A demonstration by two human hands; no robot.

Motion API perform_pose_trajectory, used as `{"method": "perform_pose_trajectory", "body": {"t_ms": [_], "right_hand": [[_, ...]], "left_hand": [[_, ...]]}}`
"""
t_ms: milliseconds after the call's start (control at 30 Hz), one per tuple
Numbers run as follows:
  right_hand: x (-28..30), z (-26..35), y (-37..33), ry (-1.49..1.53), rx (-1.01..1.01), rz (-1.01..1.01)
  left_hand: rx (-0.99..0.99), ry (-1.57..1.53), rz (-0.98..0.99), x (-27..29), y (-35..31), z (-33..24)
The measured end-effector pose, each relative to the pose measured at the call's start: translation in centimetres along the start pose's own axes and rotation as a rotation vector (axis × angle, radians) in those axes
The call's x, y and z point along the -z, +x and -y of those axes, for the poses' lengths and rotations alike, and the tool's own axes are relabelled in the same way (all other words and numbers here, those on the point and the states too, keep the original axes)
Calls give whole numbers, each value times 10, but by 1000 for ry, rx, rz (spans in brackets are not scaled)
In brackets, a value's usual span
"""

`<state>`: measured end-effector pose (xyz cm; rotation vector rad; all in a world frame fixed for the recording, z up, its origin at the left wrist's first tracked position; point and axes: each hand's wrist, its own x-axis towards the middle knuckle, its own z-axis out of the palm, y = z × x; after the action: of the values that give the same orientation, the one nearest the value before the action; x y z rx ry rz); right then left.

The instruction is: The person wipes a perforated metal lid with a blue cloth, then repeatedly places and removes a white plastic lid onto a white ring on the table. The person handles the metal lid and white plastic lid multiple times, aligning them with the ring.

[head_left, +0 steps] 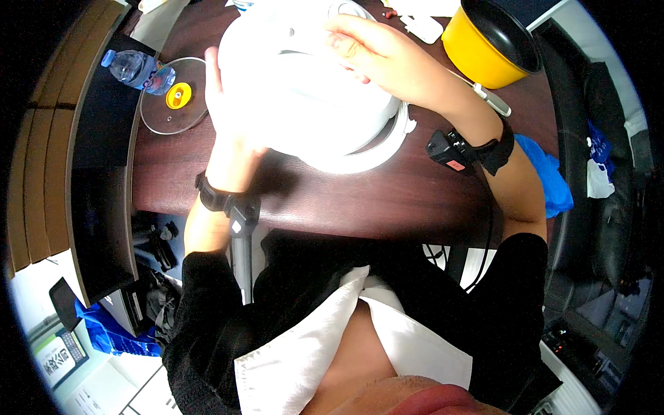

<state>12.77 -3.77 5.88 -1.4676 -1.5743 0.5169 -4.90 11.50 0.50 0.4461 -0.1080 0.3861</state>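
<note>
A big white rounded appliance point(304, 104), much like an electric cooker, fills the upper middle of the table and is badly overexposed. My left hand point(232, 131) holds its left side, with one finger stretched upward along the edge; glare washes out the rest of that hand. Over the upper right part, my right hand point(377, 52) reaches across with curled fingers closed against the appliance, beside a small round part point(342, 8). What lies under those fingertips is hidden. A white curved band point(373, 159) runs around the appliance's lower right.
At left, a glass lid point(155, 114) with a yellow knob lies beside a plastic bottle point(131, 68). A yellow pot point(477, 52), black inside, stands far right. Near my right forearm are a grey-handled utensil point(494, 102) and a blue bag point(546, 176). The brown table point(332, 204) ends before me.
</note>
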Motion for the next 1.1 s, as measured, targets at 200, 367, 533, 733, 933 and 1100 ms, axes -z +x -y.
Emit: {"method": "perform_pose_trajectory", "body": {"t_ms": [200, 367, 533, 733, 933, 1100], "right_hand": [[1, 1, 8, 18, -117, 88], [-1, -22, 10, 187, 224, -54], [45, -44, -40, 24, -167, -492], [16, -10, -57, 1086, -470, -117], [13, -3, -44, 1205, -358, -193], [24, -17, -40, 1383, -198, -41]], "left_hand": [[-118, 389, -343, -14, -3, -4], [130, -21, -89, 21, -4, -22], [78, -12, -109, 57, -14, -42], [0, 10, -92, 62, -18, -45], [-2, 147, -34, 52, -11, -50], [24, 199, 6, 31, 4, -69]]}}
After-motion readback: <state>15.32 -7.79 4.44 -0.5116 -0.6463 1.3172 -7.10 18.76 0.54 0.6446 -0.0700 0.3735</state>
